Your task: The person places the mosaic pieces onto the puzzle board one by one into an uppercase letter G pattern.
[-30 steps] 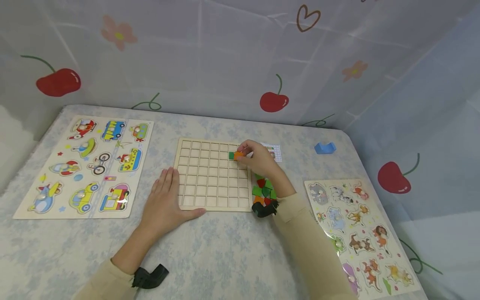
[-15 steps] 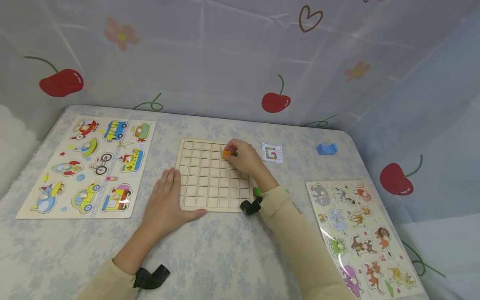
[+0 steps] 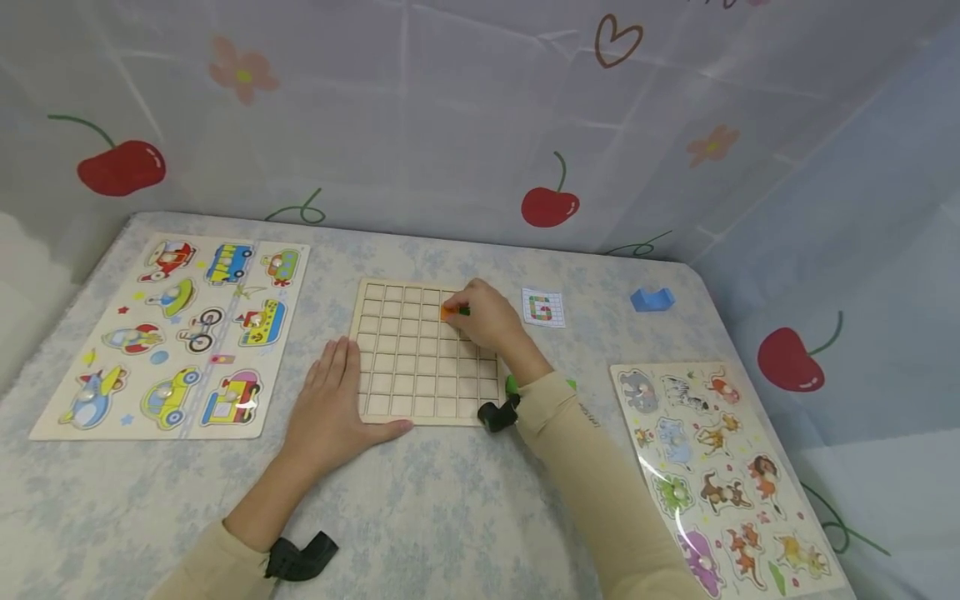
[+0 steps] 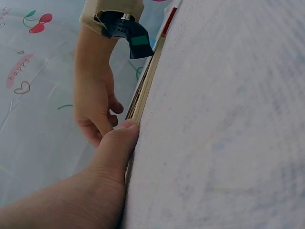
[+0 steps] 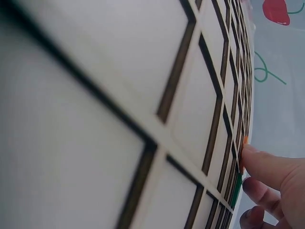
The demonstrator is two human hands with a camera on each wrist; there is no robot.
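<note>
Three puzzle boards: one grid board (image 3: 408, 354), two picture boards (image 3: 176, 325).

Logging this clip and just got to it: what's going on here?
A person sits at a table with a wooden grid board in front of them. The right hand holds an orange tile at a cell near the board's far right, next to a green tile. The left hand lies flat at the board's near left edge, steadying it. A small pattern card and a blue block lie to the right, and picture puzzles sit on both sides.
</note>
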